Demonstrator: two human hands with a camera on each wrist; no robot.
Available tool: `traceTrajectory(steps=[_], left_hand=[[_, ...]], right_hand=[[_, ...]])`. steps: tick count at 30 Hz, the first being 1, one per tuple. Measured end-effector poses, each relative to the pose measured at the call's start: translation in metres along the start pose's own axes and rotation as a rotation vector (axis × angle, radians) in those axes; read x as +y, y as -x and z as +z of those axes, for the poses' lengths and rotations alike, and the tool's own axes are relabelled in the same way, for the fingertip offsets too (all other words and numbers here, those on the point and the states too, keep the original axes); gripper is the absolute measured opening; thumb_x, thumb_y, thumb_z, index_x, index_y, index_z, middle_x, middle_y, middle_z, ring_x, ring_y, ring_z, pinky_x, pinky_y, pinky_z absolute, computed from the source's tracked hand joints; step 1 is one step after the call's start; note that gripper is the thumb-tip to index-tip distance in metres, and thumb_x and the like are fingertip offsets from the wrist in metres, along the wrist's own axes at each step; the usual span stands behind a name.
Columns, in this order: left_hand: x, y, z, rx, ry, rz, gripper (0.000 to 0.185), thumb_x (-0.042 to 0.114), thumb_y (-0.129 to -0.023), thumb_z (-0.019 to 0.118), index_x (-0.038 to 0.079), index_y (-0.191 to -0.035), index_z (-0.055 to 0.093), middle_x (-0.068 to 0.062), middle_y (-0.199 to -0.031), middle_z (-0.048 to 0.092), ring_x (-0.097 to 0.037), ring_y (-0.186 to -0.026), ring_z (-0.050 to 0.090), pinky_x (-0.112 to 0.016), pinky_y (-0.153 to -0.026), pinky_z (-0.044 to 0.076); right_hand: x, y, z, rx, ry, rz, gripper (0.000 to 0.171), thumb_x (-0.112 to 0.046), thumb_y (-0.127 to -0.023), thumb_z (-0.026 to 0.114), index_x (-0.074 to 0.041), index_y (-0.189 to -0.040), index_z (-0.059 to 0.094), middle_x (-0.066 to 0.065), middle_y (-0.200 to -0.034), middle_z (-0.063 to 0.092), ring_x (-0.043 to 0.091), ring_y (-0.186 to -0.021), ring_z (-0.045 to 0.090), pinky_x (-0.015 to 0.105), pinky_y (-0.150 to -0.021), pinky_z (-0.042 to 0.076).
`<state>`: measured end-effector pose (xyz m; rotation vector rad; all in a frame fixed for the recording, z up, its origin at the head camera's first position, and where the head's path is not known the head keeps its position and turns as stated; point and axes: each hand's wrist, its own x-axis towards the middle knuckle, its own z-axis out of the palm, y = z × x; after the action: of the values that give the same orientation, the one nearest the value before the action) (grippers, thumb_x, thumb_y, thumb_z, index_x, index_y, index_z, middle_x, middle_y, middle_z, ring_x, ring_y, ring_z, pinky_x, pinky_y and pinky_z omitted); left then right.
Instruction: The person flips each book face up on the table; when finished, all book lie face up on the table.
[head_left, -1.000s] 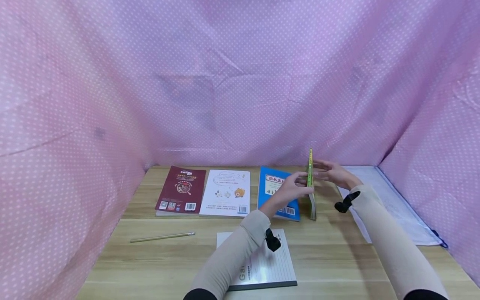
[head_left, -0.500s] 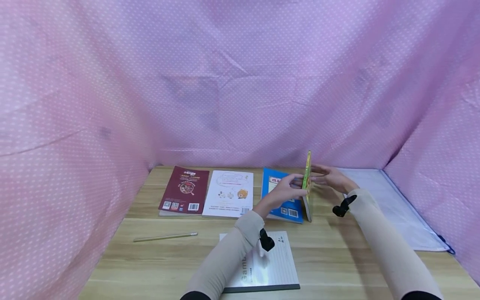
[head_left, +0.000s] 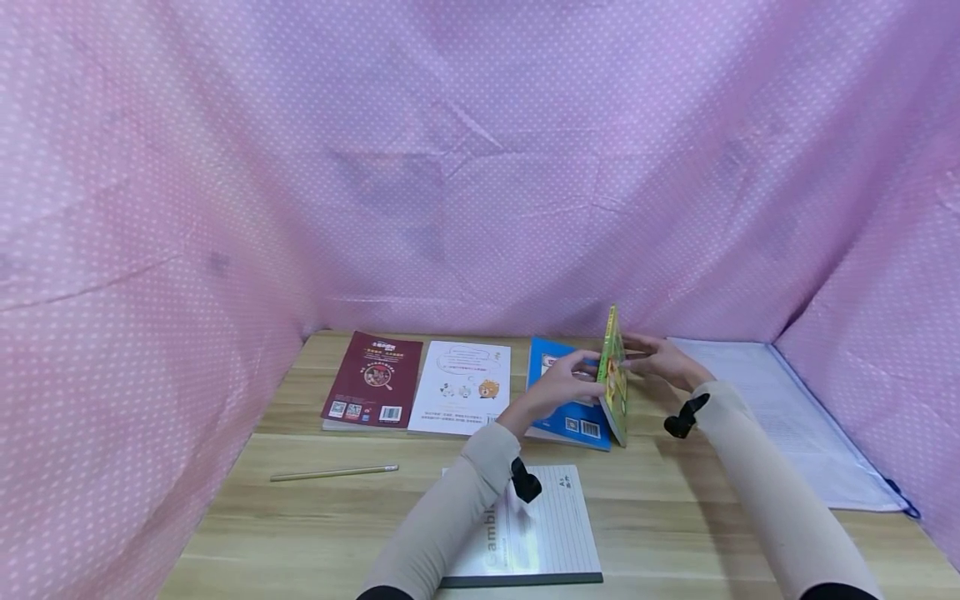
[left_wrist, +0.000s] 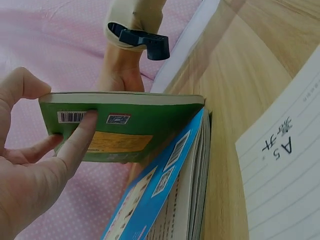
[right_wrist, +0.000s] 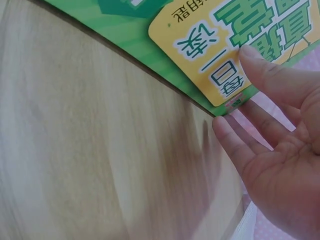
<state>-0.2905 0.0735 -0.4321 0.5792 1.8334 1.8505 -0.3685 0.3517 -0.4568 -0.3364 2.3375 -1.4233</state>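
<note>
A green and yellow paperback book (head_left: 615,383) stands on edge at the blue book's (head_left: 596,431) right side, its top leaning left. My left hand (head_left: 558,387) pinches it from the left. In the left wrist view, the thumb is at the book's edge and fingertips (left_wrist: 90,116) lie on the green back cover by the barcode. From the other side my right hand (head_left: 663,361) holds it, thumb (right_wrist: 252,54) on the front cover and other fingers at the edge, partly hidden. The blue book lies flat, partly covered by my left hand.
A maroon book (head_left: 372,379) and a white book (head_left: 460,387) lie flat to the left. A pencil (head_left: 334,473) lies in front of them. Under my left forearm is a lined notebook (head_left: 551,525). A translucent white pouch (head_left: 780,425) lies right; pink dotted cloth (head_left: 480,167) hangs behind.
The green and yellow book has shifted left toward the blue book, and its top has tipped left, so more of its front cover shows. Both hands moved with it.
</note>
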Motion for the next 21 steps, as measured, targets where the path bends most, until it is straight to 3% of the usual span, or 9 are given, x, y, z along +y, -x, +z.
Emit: traceTrajectory(steps=[10, 21], left_hand=[[-0.003, 0.004, -0.014, -0.030, -0.081, 0.020, 0.065, 0.007, -0.094, 0.070, 0.011, -0.154, 0.045, -0.012, -0.140, 0.060, -0.025, -0.125, 0.061, -0.033, -0.094, 0.058], [-0.008, 0.007, -0.024, 0.001, -0.130, 0.043, 0.067, 0.005, -0.089, 0.075, 0.013, -0.151, 0.049, -0.010, -0.139, 0.062, -0.021, -0.123, 0.064, -0.033, -0.099, 0.055]], right_hand=[[0.003, -0.006, 0.003, 0.012, 0.009, -0.014, 0.079, -0.013, -0.097, 0.068, -0.005, -0.161, 0.024, 0.028, -0.164, 0.025, 0.049, -0.149, 0.030, 0.057, -0.118, 0.035], [0.005, -0.007, 0.007, 0.026, 0.061, -0.004, 0.078, -0.013, -0.097, 0.069, -0.002, -0.160, 0.026, 0.031, -0.162, 0.028, 0.052, -0.145, 0.033, 0.064, -0.118, 0.032]])
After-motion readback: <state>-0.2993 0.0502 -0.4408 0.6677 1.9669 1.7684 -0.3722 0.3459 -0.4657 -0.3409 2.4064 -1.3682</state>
